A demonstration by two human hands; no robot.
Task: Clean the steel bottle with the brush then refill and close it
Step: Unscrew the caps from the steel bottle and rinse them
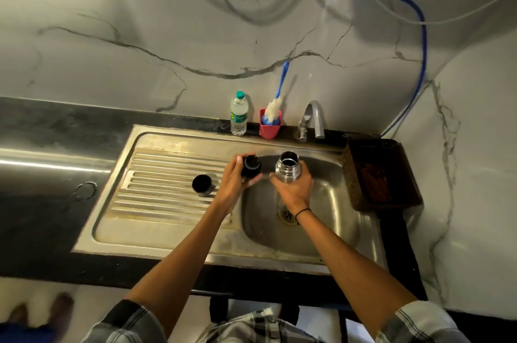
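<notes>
The steel bottle [287, 167] stands upright over the sink basin [330, 219], its mouth open. My right hand [293, 188] grips its body from the near side. My left hand [237, 183] holds a black cap [251, 166] just left of the bottle, above the basin's left edge. A second black cup-like lid [202, 185] sits on the ribbed drainboard [156, 188]. The bottle brush [275, 102], blue handle and white bristles, stands in a red cup [269, 128] at the back ledge.
A clear plastic water bottle [238, 114] with a green cap stands left of the red cup. The grey tap [312, 119] rises behind the basin. A dark brown tray [377, 174] lies on the right. Hoses hang on the marble wall.
</notes>
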